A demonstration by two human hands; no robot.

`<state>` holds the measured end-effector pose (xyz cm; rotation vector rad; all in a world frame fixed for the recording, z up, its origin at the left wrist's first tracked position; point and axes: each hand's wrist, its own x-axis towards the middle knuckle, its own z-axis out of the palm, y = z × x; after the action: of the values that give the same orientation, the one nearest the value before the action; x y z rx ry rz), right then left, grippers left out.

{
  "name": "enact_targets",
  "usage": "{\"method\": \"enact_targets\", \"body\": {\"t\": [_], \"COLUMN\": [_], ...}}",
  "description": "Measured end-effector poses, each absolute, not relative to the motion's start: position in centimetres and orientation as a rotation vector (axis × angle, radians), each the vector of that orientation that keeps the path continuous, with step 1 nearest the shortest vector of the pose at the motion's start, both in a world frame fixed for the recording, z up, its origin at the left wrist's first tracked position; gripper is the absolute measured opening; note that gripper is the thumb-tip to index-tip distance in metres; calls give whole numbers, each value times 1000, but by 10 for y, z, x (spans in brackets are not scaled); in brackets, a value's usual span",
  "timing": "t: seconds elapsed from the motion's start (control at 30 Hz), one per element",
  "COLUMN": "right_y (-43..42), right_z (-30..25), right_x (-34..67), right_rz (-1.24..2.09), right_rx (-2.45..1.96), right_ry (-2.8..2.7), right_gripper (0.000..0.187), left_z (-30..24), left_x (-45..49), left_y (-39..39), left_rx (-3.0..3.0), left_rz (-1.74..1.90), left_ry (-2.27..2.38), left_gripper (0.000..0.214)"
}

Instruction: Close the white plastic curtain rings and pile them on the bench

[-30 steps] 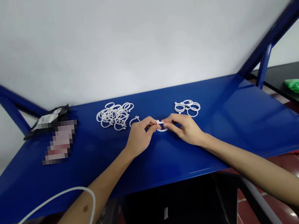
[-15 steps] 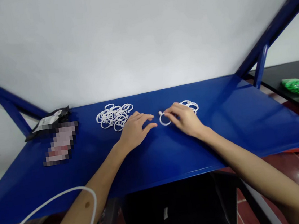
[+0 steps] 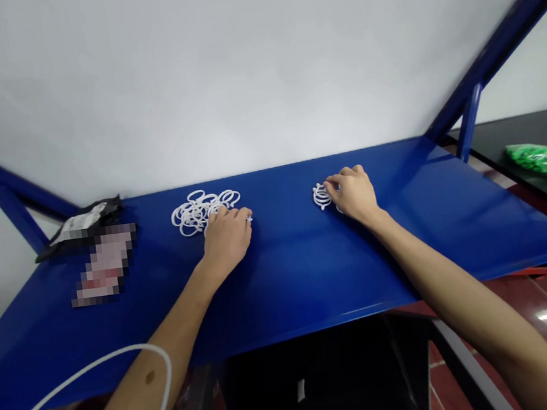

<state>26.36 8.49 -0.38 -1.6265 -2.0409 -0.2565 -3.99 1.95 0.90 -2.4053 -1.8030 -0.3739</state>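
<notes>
A loose pile of white plastic rings (image 3: 193, 213), with small knobs like shower curtain rings, lies left of centre on the blue table (image 3: 291, 269). My left hand (image 3: 229, 238) is at the pile's right edge, fingers curled down. A bit of white ring shows by its fingertips; the rest of that ring is hidden. Further right, a smaller group of white rings (image 3: 321, 196) sits close together. Over its right side is my right hand (image 3: 355, 195), thumb and forefinger pinched on a ring whose outline my fingers partly cover.
At the table's left end lie a black plastic package (image 3: 83, 223) and a blurred-out pink item (image 3: 106, 264). Blue frame bars (image 3: 472, 117) rise at both sides. A bag of green pieces (image 3: 545, 161) rests on a dark surface at right. A white cable (image 3: 98, 359) loops over my left forearm.
My left hand has moved left to the large pile and its fingers have closed. My right hand has carried a ring right and away from me to the smaller group.
</notes>
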Motion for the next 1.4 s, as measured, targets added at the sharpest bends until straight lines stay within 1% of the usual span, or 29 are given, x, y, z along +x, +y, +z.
{"method": "enact_targets", "body": {"t": [0.17,0.27,0.33,0.4,0.53,0.63,0.7,0.8,0.93,1.13,1.4], "right_y": [73,55,42,30,18,15,14,13,12,9,-2], "right_z": [4,10,11,10,7,8,9,9,8,9,17], "right_x": [263,252,241,229,212,209,208,208,207,207,206], "right_rz": [-301,-200,-67,101,414,627,767,890,910,880,805], "right_rx": [-1526,-1398,-1280,-1165,-977,-875,-895,-946,-957,-952,-904], "right_ry": [-2003,-2040,-2113,-2205,-2262,-2195,-2114,-1987,-1923,-1975,-2032], "right_gripper": [32,30,28,26,32,22,17,18,21,28,24], "left_z": [7,5,6,9,20,22,21,18,14,11,9], "left_x": [-41,-36,-31,-24,-13,-10,-9,-8,-4,1,5], "left_y": [22,22,19,15,3,-1,-2,0,1,-6,-16], "left_rx": [-2446,-2492,-2553,-2672,-3046,-3233,-3236,-3109,-2918,-2727,-2659], "left_rz": [-387,-453,-539,-673,-1099,-1435,-1603,-1744,-1751,-1633,-1623], "left_ry": [-1812,-1838,-1830,-1819,-1851,-1872,-1904,-2009,-2034,-1844,-1530], "left_gripper": [26,24,20,17,16,15,15,17,14,12,13]}}
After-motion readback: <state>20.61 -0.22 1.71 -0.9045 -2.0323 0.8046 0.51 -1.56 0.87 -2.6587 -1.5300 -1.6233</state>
